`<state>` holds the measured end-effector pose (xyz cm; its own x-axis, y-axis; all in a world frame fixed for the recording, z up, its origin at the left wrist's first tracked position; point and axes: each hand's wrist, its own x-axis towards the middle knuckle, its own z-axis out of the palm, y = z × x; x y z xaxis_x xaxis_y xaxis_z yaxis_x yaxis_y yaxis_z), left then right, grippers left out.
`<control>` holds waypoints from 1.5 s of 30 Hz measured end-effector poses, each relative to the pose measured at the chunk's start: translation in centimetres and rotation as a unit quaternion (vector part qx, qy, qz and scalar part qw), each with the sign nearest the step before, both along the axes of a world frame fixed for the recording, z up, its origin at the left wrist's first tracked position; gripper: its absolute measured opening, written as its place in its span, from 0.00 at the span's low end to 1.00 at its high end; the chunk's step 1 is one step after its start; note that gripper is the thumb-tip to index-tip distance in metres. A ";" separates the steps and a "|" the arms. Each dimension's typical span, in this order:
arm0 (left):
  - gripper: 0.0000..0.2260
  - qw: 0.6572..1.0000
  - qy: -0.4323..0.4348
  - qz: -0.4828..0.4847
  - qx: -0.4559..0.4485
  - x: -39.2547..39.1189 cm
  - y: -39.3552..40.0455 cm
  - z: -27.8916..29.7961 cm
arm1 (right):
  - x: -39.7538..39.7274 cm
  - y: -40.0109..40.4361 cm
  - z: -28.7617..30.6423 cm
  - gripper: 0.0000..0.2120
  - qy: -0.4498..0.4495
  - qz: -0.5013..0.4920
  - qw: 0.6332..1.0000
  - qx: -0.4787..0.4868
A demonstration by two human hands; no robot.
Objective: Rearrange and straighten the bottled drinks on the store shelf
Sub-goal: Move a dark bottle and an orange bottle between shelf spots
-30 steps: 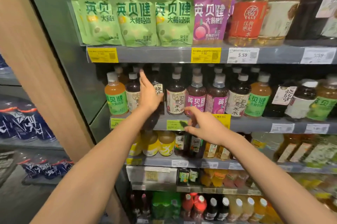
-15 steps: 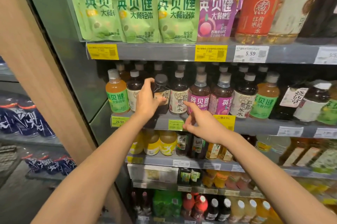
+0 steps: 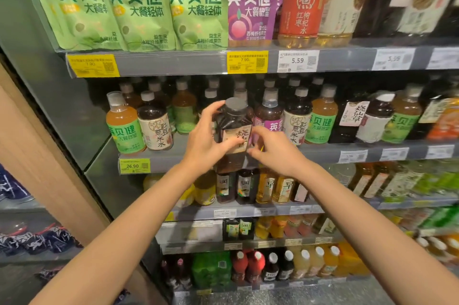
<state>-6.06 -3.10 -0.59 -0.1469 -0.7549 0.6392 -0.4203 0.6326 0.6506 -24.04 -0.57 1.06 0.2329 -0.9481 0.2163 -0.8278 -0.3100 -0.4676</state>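
- Now our left hand (image 3: 203,140) wraps the dark plastic bottle with grey cap (image 3: 232,130), lifted off the grey metal shelf (image 3: 323,153).
- Our right hand (image 3: 270,148), at its four o'clock, pinches its label.
- Leftward, a front-row gap waits; straightening seems barely begun.

The grey shelf (image 3: 173,159) is carrying rows of bottled drinks (image 3: 296,121), an orange bottle (image 3: 123,126) standing at its left end.
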 end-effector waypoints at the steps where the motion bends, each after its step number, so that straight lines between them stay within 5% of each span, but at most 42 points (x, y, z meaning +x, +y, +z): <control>1: 0.36 1.000 -0.003 -0.017 0.009 -1.1 0.2 0.1 | -0.8 0.3 0.0 0.17 0.004 -0.014 1.000 0.001; 8: 0.37 0.993 0.057 -0.085 0.065 -8.9 0.8 0.5 | -8.4 2.9 0.6 0.25 0.017 -0.108 0.994 0.005; 18: 0.37 0.978 0.142 -0.064 0.137 -19.4 0.4 1.9 | -21.2 3.6 1.1 0.25 -0.013 -0.172 0.985 0.018; 29: 0.22 0.939 0.280 -0.037 0.198 -26.2 -2.8 1.3 | -30.6 -0.7 0.6 0.27 -0.045 -0.195 0.980 0.006; 36: 0.19 0.937 0.288 -0.038 0.195 -29.1 -3.3 1.0 | -33.6 -2.2 -1.1 0.22 -0.047 -0.225 0.973 0.015; 45: 0.19 0.927 0.317 -0.054 0.194 -34.2 -3.1 2.0 | -38.1 -3.8 1.9 0.42 -0.011 -0.230 0.968 -0.098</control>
<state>-40.24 -6.19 1.46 0.0774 -0.9487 0.3065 0.1765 0.3156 0.9323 -62.12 -4.39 2.95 -0.2113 -0.8905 0.4030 -0.8899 0.0048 -0.4561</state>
